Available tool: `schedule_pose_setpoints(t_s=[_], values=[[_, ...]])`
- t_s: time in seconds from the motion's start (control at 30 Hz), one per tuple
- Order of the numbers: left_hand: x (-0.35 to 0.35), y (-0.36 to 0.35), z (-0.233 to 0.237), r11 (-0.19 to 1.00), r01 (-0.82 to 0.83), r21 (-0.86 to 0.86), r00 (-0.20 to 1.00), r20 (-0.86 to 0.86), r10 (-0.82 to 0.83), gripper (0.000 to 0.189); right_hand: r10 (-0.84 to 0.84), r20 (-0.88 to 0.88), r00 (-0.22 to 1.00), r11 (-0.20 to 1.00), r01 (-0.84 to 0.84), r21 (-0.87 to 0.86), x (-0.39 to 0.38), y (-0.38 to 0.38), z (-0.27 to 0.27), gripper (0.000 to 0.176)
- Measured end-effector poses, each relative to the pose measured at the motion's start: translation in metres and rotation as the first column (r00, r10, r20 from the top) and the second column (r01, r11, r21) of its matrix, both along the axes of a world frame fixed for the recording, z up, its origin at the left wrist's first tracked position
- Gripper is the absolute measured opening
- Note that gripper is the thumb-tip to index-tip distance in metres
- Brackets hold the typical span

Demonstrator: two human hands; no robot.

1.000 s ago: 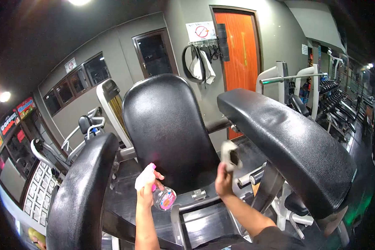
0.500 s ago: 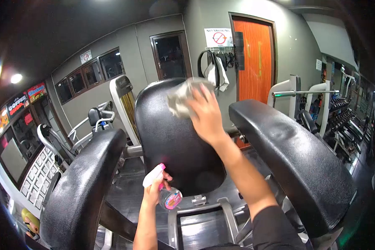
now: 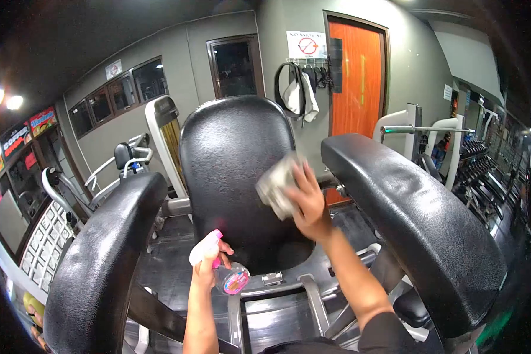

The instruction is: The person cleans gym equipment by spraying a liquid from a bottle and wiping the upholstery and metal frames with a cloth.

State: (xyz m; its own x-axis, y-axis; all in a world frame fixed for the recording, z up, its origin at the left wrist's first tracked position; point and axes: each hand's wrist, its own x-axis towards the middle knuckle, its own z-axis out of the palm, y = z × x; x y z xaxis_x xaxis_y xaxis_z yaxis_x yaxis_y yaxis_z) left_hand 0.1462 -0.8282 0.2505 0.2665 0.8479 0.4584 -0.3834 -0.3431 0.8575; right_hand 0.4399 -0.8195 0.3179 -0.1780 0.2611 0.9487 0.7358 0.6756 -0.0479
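Observation:
A tall black padded backrest (image 3: 236, 159) of a gym machine stands in front of me. My right hand (image 3: 307, 197) presses a greyish cloth (image 3: 277, 186) on the right side of this pad, fingers spread over the cloth and slightly blurred. Low at the pad's left, my left hand (image 3: 209, 262) is wrapped round the neck of a spray bottle (image 3: 235, 279), which has a pink and white trigger head and a clear body with a colourful label. The bottle is tilted, its nozzle pointing up and to the right.
Black padded arms, one left (image 3: 106, 248) and one right (image 3: 413, 218), flank the backrest. A metal frame (image 3: 271, 290) runs below. Behind are a wooden door (image 3: 357, 76), hanging bags (image 3: 301, 94), other machines, and a dumbbell rack (image 3: 475, 162) at the right.
My right hand has brought the cloth down from the backrest's upper right edge to its middle right side. My left hand still holds the spray bottle low. The view has shifted slightly.

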Motion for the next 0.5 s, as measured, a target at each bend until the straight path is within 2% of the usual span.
schedule_pose_setpoints(t_s=[0.03,0.07,0.13,0.2,0.27,0.33,0.37,0.43,0.47,0.5], values=[[0.001,0.000,0.000,1.000,-0.002,0.026,1.000,-0.005,0.002,0.039,-0.106,0.081,0.991,0.994,0.106,0.003,-0.011,0.001,0.048,0.040],[-0.001,-0.001,-0.002,1.000,0.002,0.007,1.000,-0.013,-0.001,0.039,-0.180,0.080,0.980,0.984,0.178,0.033,-0.020,0.012,0.080,0.041],[-0.006,0.003,-0.007,0.997,0.026,0.066,0.997,-0.074,-0.021,0.039,-0.229,0.048,0.972,0.967,0.221,0.127,-0.035,0.045,0.129,0.050],[-0.009,-0.001,-0.009,0.998,0.042,0.053,0.991,-0.126,-0.035,0.038,-0.183,-0.020,0.983,0.981,0.184,0.055,-0.041,0.069,0.152,0.046],[-0.006,0.000,-0.008,0.995,0.021,0.100,0.996,-0.090,-0.012,0.038,-0.209,-0.043,0.977,0.974,0.212,0.078,-0.041,0.064,0.144,0.043],[-0.007,0.002,-0.014,0.995,-0.008,0.096,0.998,-0.059,0.014,0.037,-0.342,0.046,0.939,0.910,0.318,0.267,-0.037,0.036,0.110,0.037],[-0.009,0.005,-0.017,0.991,0.024,0.133,0.996,-0.086,-0.012,0.037,-0.280,0.026,0.960,0.936,0.267,0.230,-0.031,0.022,0.081,0.035],[-0.011,0.004,-0.014,0.982,0.050,0.180,0.990,-0.141,-0.025,0.037,-0.120,-0.049,0.992,0.973,0.128,0.193,-0.014,0.004,-0.010,0.026],[-0.011,0.005,-0.014,0.984,0.047,0.174,0.990,-0.136,-0.024,0.037,-0.126,-0.103,0.987,0.991,0.131,0.042,-0.013,-0.028,-0.053,0.025],[-0.011,0.004,-0.016,0.989,0.042,0.144,0.992,-0.122,-0.025,0.036,-0.185,-0.081,0.979,0.983,0.184,-0.017,-0.007,-0.045,-0.113,0.031]])
